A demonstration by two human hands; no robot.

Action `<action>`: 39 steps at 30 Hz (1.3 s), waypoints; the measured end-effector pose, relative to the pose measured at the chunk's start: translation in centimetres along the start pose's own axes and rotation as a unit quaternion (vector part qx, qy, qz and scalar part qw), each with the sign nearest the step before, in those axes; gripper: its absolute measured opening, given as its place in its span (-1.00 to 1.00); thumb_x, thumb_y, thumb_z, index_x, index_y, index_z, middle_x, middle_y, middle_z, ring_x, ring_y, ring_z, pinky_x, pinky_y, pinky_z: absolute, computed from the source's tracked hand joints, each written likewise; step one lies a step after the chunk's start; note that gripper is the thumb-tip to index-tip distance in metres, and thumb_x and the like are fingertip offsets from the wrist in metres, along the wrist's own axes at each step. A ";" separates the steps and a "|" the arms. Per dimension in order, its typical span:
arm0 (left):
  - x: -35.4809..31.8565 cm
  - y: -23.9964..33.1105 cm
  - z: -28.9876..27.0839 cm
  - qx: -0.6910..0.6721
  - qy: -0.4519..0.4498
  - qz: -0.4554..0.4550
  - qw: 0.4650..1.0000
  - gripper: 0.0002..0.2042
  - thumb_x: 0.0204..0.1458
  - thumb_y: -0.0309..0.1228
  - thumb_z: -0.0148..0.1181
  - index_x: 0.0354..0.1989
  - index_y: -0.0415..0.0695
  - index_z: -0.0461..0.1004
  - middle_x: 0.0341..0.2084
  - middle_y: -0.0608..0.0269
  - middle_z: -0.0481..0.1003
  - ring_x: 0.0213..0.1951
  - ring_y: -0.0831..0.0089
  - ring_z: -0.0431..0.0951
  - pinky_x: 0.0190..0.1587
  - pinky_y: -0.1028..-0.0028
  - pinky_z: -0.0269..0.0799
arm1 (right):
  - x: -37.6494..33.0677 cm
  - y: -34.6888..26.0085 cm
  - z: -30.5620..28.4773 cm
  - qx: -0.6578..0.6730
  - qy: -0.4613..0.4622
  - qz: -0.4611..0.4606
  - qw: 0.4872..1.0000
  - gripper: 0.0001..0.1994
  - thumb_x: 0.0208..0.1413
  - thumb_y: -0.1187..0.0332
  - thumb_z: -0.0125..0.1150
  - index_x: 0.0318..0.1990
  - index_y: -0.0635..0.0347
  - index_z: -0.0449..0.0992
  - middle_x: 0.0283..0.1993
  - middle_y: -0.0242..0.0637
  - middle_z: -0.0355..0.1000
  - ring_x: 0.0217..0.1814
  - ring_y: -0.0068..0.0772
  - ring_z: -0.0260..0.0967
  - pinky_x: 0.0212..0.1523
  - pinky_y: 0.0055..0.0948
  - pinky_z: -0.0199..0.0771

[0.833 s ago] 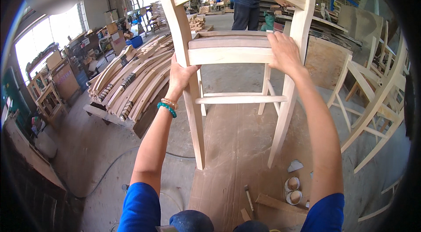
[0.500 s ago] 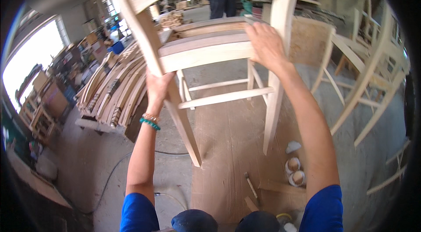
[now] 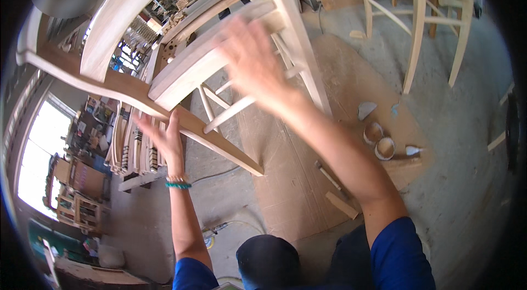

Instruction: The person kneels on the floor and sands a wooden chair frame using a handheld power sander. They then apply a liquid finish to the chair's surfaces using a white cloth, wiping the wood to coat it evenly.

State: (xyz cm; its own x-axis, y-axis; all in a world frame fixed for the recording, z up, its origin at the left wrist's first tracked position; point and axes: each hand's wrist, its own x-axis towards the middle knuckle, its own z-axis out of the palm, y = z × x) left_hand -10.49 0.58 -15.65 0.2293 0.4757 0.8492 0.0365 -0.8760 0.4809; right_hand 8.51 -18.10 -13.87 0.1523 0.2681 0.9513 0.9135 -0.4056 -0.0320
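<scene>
An unfinished pale wooden chair frame [image 3: 219,150] stands tilted in front of me, without a seat panel. My left hand [image 3: 169,142] is at its left back leg, thumb up and fingers spread, not wrapped round the wood; whether the thumb touches it I cannot tell. My right hand [image 3: 252,65], blurred by motion, reaches over the rear seat rail [image 3: 186,73] with fingers stretched out. It covers part of that rail, and contact is unclear. The curved backrest slat [image 3: 112,21] rises at upper left.
Cardboard [image 3: 291,196] lies under the chair. On it are two round tubs [image 3: 385,148], a small white bottle [image 3: 413,150], a thin stick-like tool [image 3: 328,176] and a wood scrap [image 3: 341,205]. More chairs [image 3: 415,32] stand at right; curved wooden parts [image 3: 134,150] are stacked left.
The chair appears more slanted as the view has turned. My left hand has loosened from the leg and spread its fingers. My right hand has moved left along the rear seat rail.
</scene>
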 end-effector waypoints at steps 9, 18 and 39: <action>2.0 13.6 8.1 0.287 -0.143 0.383 0.866 -0.15 -0.14 -0.12 0.41 0.32 -0.20 0.14 0.24 -0.08 0.25 0.30 0.02 0.18 0.31 0.13 0.06 | -22.0 -7.2 -0.2 0.276 -0.278 -0.154 0.907 -0.92 0.04 0.38 0.07 -0.43 0.12 0.48 -0.34 -0.25 0.45 -0.14 -0.26 0.45 -0.14 -0.21 0.48; 9.8 13.0 14.3 0.196 -0.390 0.126 0.891 0.08 -0.47 0.29 0.45 0.14 -0.38 0.32 -0.29 -0.14 0.56 -0.29 0.19 0.63 -0.16 0.34 0.54 | -25.0 -10.7 -0.8 0.383 -0.312 -0.188 0.849 -0.91 -0.05 0.38 0.15 -0.53 0.13 0.45 -0.54 -0.23 0.49 -0.43 -0.21 0.55 -0.48 -0.25 0.51; 10.2 14.9 15.0 0.109 -0.516 -0.082 0.846 -0.22 -0.16 -0.15 0.46 0.18 -0.35 0.26 -0.07 0.00 0.51 0.01 0.32 0.49 0.14 0.42 0.33 | -24.3 -10.4 1.2 0.441 -0.371 -0.159 0.802 -0.94 0.02 0.42 0.11 -0.41 0.18 0.45 -0.54 -0.17 0.48 -0.47 -0.19 0.52 -0.51 -0.22 0.51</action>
State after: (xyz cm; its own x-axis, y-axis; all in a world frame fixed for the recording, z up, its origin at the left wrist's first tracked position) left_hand 6.94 -8.79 -3.09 0.9268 0.3674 0.0782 0.3019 -0.8524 0.4270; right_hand -4.25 -19.35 -37.03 -0.2572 0.8136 0.5214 0.8119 0.4746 -0.3399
